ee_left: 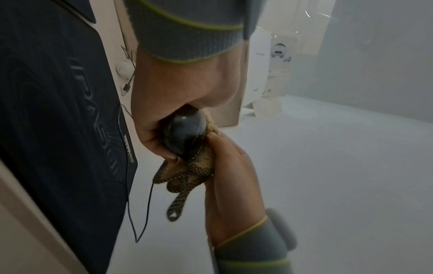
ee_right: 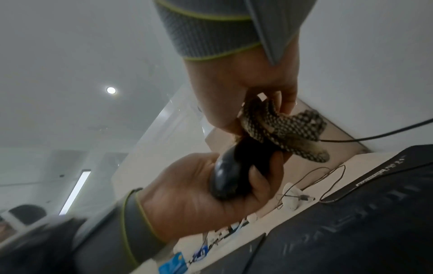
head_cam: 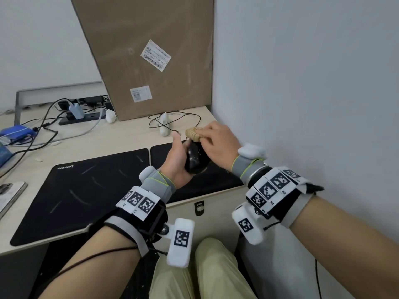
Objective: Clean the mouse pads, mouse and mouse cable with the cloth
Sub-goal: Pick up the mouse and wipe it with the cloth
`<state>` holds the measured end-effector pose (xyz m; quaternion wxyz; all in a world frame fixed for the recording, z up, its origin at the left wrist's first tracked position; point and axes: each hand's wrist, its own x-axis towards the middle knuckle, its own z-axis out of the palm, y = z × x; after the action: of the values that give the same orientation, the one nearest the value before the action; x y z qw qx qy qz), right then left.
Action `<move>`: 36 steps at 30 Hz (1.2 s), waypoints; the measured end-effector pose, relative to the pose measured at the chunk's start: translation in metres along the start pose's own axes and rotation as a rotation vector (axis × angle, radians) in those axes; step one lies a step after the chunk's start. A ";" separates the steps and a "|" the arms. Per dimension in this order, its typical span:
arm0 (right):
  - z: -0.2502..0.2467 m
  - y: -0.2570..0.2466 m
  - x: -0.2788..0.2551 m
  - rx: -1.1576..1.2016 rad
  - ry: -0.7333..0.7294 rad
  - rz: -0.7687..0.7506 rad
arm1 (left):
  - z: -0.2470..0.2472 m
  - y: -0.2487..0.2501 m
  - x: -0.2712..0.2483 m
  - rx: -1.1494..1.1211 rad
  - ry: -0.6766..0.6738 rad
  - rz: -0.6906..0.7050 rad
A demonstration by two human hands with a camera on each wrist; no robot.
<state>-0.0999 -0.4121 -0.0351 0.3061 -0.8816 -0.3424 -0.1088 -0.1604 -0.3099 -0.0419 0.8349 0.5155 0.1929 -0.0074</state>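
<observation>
My left hand (head_cam: 179, 152) grips a glossy black mouse (head_cam: 195, 161) lifted above the right black mouse pad (head_cam: 211, 182). My right hand (head_cam: 218, 141) holds a bunched tan and black patterned cloth (head_cam: 193, 133) against the mouse's front end. The left wrist view shows the mouse (ee_left: 185, 133) in my palm with the cloth (ee_left: 187, 176) bunched under my right fingers. From the right wrist, the cloth (ee_right: 281, 128) hangs over the mouse (ee_right: 225, 178). The thin black mouse cable (head_cam: 177, 119) loops on the desk behind. A larger Lenovo mouse pad (head_cam: 82, 195) lies to the left.
A tall cardboard box (head_cam: 151, 55) leans at the back of the desk. A white wall (head_cam: 302, 83) stands close on the right. Power strip, chargers and tangled cables (head_cam: 71, 115) sit at the back left. A phone (head_cam: 10, 195) lies at the left edge.
</observation>
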 end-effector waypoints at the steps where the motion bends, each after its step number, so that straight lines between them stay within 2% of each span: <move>1: 0.002 -0.003 -0.005 0.002 0.002 -0.047 | -0.001 0.001 0.000 -0.040 -0.004 -0.013; 5: 0.012 -0.012 -0.045 -0.056 0.019 -0.299 | -0.010 0.006 0.003 -0.174 -0.029 -0.064; 11: 0.019 0.001 -0.069 -0.084 0.049 -0.423 | -0.019 0.011 0.007 -0.224 -0.060 -0.035; 15: 0.013 0.010 -0.063 -0.042 0.017 -0.386 | -0.021 0.017 0.008 -0.280 -0.050 0.033; 19: -0.005 0.017 -0.046 0.154 0.221 -0.110 | -0.030 0.019 0.008 -0.259 -0.043 0.033; 22: -0.021 0.002 -0.029 0.204 0.372 -0.062 | -0.028 0.015 0.004 -0.219 -0.092 0.008; 23: -0.021 -0.004 -0.025 0.197 0.363 -0.089 | -0.025 0.013 0.003 -0.210 -0.109 0.001; 27: 0.000 -0.025 -0.023 0.089 0.125 -0.194 | -0.012 0.008 0.001 -0.223 -0.180 -0.009; 31: 0.017 -0.024 -0.045 0.024 0.174 -0.396 | -0.023 0.012 0.005 -0.316 -0.114 -0.013; 33: 0.021 -0.017 -0.059 -0.013 0.129 -0.474 | -0.030 0.016 0.005 -0.323 -0.071 0.007; 34: 0.022 -0.012 -0.064 -0.012 0.086 -0.461 | -0.033 0.018 0.004 -0.320 -0.064 0.023; 36: 0.021 -0.002 -0.067 0.071 0.066 -0.299 | -0.036 0.023 0.003 -0.308 -0.057 0.054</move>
<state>-0.1509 -0.4343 -0.0773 0.3285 -0.8052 -0.4635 -0.1697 -0.1639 -0.2677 -0.0375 0.9091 0.3859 0.1541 0.0301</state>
